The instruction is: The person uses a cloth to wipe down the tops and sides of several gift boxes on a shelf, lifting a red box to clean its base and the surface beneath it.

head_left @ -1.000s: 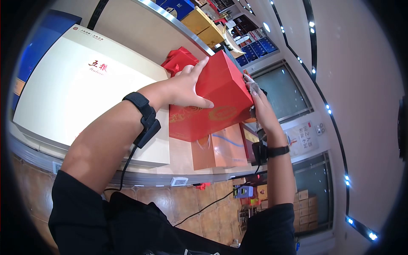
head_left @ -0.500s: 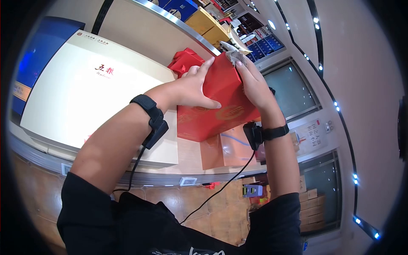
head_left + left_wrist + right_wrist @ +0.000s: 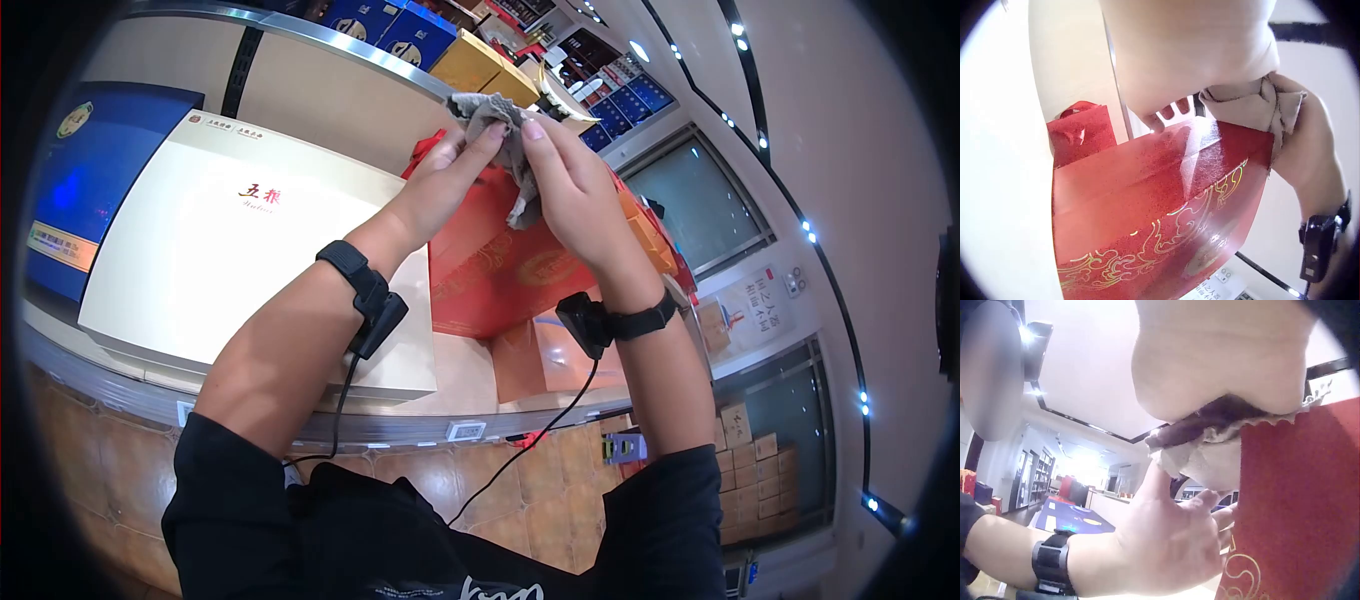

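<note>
- Cloth [image 3: 520, 175], grey and crumpled, is up at the red gift box [image 3: 500, 255], bunched between the person's two hands and lying against the box's upper edge
- Right hand [image 3: 580, 200] is holding the cloth, thumb on the near side; most of its fingers are hidden
- Left hand [image 3: 440, 190] is fairly wide, thumb touching the cloth and the other fingers spread away from it, over by the box's top edge
- Red gift box has gold swirls on its side and sits at the pale counter [image 3: 462, 365], right next to a big white box [image 3: 240, 260] with red characters on the lid
- Orange box [image 3: 560, 355] is at the red one's lower side, partly behind the right wrist's black camera [image 3: 583, 322]
- Blue box [image 3: 115, 185] is on the white one's far side, and some red bag-like item [image 3: 1085, 134] is behind the gift box, too blurry to name for sure
</note>
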### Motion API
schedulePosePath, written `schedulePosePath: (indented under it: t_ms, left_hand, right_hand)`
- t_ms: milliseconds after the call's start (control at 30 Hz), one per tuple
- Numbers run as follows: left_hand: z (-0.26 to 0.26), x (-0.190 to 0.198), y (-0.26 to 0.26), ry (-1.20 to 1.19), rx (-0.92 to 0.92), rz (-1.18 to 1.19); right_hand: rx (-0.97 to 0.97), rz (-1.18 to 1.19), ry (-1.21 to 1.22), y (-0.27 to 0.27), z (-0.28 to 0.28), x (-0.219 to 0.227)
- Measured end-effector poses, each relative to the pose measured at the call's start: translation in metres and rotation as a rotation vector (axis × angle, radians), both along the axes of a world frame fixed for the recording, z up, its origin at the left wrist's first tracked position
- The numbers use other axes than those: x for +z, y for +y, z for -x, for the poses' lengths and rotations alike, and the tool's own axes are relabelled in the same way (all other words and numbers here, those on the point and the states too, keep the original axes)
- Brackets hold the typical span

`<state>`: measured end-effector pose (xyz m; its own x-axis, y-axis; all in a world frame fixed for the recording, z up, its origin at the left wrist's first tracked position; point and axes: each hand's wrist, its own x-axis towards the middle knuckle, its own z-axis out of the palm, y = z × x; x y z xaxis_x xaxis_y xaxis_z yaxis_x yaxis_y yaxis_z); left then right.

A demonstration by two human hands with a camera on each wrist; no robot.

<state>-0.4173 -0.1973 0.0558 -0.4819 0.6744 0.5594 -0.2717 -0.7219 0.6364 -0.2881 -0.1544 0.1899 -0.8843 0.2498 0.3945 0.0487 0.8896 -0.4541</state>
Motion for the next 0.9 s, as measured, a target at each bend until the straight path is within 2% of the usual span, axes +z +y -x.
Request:
schedulePosePath:
  t_ms: [67, 167, 233, 267, 367, 400, 500, 600, 733, 833, 900]
  left_hand:
    - [0.002, -0.002, 0.006, -0.021, 0.012, 0.024]
    - [0.005, -0.001, -0.001, -0.105, -0.068, 0.129]
    - [0.006, 0.004, -0.004, -0.264, 0.036, 0.134]
    - [0.004, 0.006, -0.005, -0.343, 0.085, 0.138]
    - [0.006, 0.007, 0.001, -0.482, 0.235, 0.061]
    - [0.01, 0.004, -0.002, -0.377, 0.186, 0.102]
    - [0.014, -0.004, 0.007, -0.14, 0.149, 0.102]
    - [0.003, -0.003, 0.009, 0.017, 0.189, 0.019]
    - [-0.019, 0.008, -0.001, 0.201, 0.302, -0.009]
    - [-0.026, 0.004, 0.006, 0.471, 0.548, -0.09]
    - [-0.02, 0.002, 0.013, 0.543, 0.621, -0.123]
  right_hand:
    - [0.039, -0.029, 0.031, 0.015, -0.001, 0.001]
    - [0.008, 0.051, -0.001, 0.044, -0.007, 0.012]
    - [-0.055, 0.166, -0.069, 0.06, -0.014, 0.022]
    - [-0.106, 0.099, -0.049, 0.092, -0.02, 0.014]
    - [-0.319, -0.131, -0.247, 0.112, -0.037, 0.007]
    - [-0.283, 0.099, -0.27, 0.122, -0.038, 0.004]
    - [-0.25, -0.063, -0.301, 0.127, -0.036, 0.003]
    - [-0.224, -0.075, -0.279, 0.124, -0.034, 0.003]
    - [-0.189, -0.059, -0.268, 0.111, -0.032, 0.006]
    - [-0.146, -0.054, -0.252, 0.122, -0.032, 0.002]
    - [-0.152, -0.077, -0.219, 0.127, -0.032, -0.004]
